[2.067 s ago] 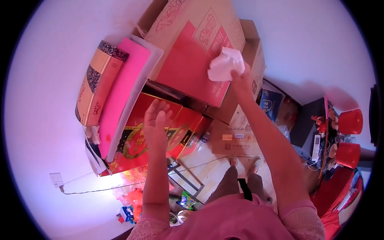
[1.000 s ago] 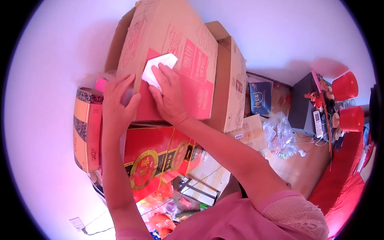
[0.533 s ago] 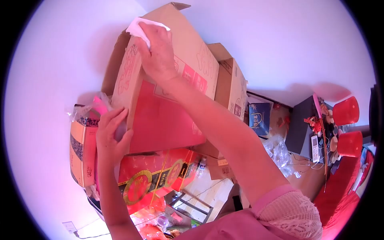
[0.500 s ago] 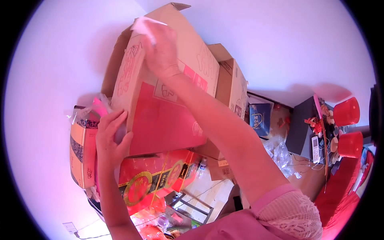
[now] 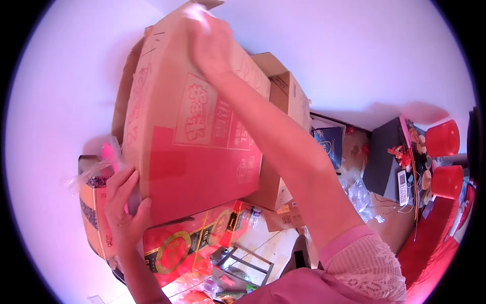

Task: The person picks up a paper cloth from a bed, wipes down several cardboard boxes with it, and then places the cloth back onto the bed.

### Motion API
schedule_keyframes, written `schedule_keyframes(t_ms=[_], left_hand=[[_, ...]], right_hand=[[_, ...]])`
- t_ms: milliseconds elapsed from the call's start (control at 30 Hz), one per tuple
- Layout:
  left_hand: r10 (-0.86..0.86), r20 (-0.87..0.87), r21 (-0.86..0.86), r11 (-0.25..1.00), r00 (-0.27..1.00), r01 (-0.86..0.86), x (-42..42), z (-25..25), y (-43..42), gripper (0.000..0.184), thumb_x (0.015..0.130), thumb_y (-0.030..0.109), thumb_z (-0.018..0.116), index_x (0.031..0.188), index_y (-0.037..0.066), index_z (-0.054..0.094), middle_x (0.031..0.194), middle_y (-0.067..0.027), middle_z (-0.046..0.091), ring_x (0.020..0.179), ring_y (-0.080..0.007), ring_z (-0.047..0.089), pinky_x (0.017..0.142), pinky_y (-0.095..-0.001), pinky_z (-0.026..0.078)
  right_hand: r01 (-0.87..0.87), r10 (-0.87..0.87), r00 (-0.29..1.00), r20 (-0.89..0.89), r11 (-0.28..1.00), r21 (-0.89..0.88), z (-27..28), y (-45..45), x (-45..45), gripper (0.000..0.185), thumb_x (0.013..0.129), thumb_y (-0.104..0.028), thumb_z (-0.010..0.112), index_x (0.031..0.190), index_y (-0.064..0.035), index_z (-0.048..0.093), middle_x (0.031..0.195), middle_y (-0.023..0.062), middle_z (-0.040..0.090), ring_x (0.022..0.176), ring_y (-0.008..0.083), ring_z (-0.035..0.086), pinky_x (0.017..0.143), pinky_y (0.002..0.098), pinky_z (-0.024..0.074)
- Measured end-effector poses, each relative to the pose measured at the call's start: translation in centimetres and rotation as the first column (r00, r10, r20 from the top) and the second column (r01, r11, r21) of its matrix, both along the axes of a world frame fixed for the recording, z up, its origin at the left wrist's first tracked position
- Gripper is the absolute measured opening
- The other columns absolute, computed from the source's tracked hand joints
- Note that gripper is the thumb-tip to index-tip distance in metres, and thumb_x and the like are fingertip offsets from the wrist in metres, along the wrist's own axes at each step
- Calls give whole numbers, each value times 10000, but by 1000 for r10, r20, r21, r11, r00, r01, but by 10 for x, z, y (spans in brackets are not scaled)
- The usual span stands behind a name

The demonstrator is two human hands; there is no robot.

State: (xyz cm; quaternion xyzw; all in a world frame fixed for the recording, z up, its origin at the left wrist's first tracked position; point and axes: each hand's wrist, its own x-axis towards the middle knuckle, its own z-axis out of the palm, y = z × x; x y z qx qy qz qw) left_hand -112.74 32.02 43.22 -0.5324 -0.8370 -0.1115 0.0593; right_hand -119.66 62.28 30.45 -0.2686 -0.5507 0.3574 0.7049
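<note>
A large brown cardboard box [image 5: 202, 167] with red printing sits in front of me, slightly tilted. Near its top edge, my right hand [image 5: 212, 48] is closed around a crumpled white cloth or tissue [image 5: 196, 14], blurred by motion. My left hand [image 5: 125, 210] lies against the box's lower left side, fingers stretched out and thumb apart. Beside that hand stand an orange carton [image 5: 93, 215] and a clear plastic bag with something pink [image 5: 109, 154]. Under the large box is a red and gold gift box [image 5: 174, 253].
A second open cardboard box [image 5: 288, 101] stands behind to the right. Further right are a blue bag [image 5: 329, 144], clear plastic wrap [image 5: 358, 195], a dark cabinet [image 5: 382, 159] and two red stools [image 5: 443, 139]. A dark metal frame [image 5: 248, 263] is on the floor below.
The right hand with the white cloth has moved up and slightly right along the box. The view has shifted, so the box and left hand appear lower and further left.
</note>
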Motion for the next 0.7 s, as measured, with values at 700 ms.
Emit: schedule_keyframes(t_ms=[700], left_hand=[[80, -7, 10, 997, 997, -80, -3, -11, -5, 457, 620, -32, 497, 1073, 11, 533, 1107, -98, 509, 1064, -228, 455, 924, -330, 329]], right_hand=[[-280, 384, 911, 151, 845, -455, -104, -134, 91, 261, 776, -98, 517, 1025, -21, 511, 949, 177, 499, 880, 305, 468, 764, 405, 365]])
